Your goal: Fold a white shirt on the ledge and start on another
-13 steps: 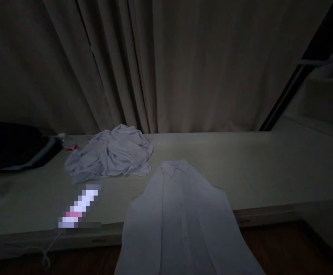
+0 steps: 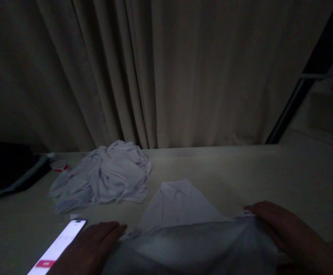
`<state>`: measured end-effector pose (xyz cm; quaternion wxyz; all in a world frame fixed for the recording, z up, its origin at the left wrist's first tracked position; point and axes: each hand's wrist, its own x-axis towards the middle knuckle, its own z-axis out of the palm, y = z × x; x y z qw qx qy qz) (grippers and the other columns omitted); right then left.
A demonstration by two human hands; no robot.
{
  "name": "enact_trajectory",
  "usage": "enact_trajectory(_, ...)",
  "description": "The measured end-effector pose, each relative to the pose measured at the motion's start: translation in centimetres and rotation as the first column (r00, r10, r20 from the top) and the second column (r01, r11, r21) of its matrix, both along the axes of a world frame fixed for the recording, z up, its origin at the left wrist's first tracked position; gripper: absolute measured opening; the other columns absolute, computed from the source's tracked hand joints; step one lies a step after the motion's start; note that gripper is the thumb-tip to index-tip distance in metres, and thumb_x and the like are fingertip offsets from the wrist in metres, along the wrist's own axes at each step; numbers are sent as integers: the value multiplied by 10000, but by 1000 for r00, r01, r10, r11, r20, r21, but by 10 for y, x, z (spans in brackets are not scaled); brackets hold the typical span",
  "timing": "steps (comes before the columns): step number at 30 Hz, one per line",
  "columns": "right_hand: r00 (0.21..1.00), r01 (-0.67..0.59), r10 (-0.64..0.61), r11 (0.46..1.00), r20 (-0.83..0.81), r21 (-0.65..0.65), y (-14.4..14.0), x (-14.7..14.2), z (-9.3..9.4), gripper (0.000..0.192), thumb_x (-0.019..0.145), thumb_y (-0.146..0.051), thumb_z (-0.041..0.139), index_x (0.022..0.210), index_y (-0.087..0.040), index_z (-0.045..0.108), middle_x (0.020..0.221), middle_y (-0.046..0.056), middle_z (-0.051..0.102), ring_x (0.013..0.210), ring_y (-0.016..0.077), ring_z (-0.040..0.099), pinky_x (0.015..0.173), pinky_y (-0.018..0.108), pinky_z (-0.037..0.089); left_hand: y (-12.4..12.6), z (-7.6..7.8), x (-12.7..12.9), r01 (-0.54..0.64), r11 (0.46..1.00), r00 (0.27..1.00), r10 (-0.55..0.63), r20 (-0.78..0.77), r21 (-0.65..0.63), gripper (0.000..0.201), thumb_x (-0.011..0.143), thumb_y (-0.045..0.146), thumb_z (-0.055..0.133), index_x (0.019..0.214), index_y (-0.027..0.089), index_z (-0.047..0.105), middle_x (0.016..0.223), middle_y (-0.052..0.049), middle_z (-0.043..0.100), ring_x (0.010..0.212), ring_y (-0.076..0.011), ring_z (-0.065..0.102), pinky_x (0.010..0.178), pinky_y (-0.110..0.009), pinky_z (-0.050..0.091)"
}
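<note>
Through the head camera I have the white shirt point(image 2: 177, 212) in front of me, front side up on the pale surface point(image 2: 240, 179), with its collar point(image 2: 175, 190) pointing toward the curtain point(image 2: 197, 76). The near part of the cloth is lifted, and its edge is drawn across between the two hands, hiding the lower front of the shirt from me. The left hand point(image 2: 93, 244) has its grip clamped on one end of that edge, fingers together; the right hand point(image 2: 283, 227) is clamped on the other end, a little farther from me (both thumbs are out of my sight, so I can't tell exactly how they press). Just beside the left hand I see a phone point(image 2: 59, 244) with a lit screen, partly covered by the hand in my view; whether they touch I can't tell. Beyond the phone, left of the collar, a crumpled heap of pale cloth point(image 2: 115, 172) lies near the foot of the curtain. At its left end I make out a small bottle point(image 2: 60, 165) with a red-marked label, and next to that a black bundle point(image 2: 8, 166) with a light stripe.
</note>
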<state>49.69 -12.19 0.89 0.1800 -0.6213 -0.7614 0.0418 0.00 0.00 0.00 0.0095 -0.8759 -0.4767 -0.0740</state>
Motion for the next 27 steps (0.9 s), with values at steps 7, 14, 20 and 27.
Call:
enact_trajectory(7,992,-17,0,991,-127,-134,168,25,-10,350,795,-162,450,1102,-228,605,1120,59,648,1028,194,593,911,336,444,152,1,68,-21,974,996,39,75,-226,386,821,237,365,1135,267,587,1159,-48,685,1067,-214,626,928,-339,466)
enact_trajectory(14,990,92,-127,909,-58,-408,260,36,-153,376,704,-159,525,1065,-162,632,1031,106,684,930,211,629,818,309,454,235,-131,92,-50,909,996,15,-86,-413,328,757,190,393,997,188,616,1064,-120,694,1011,-237,630,874,-353,450)
enact_trajectory(20,986,77,-142,845,-83,-530,262,49,-181,530,648,-352,669,1146,-181,607,1150,112,649,1018,251,609,880,331,447,238,-148,84,-50,854,999,40,-30,-518,381,698,270,490,1073,212,521,1049,-75,679,961,-224,632,792,-312,442)
enact_trajectory(27,996,85,-88,835,22,-544,256,43,-180,502,589,-194,646,1089,-165,619,1100,106,663,987,249,613,819,314,450,240,-148,81,-34,869,998,5,-61,-493,190,728,291,457,823,213,602,874,-60,703,871,-223,638,729,-295,414)
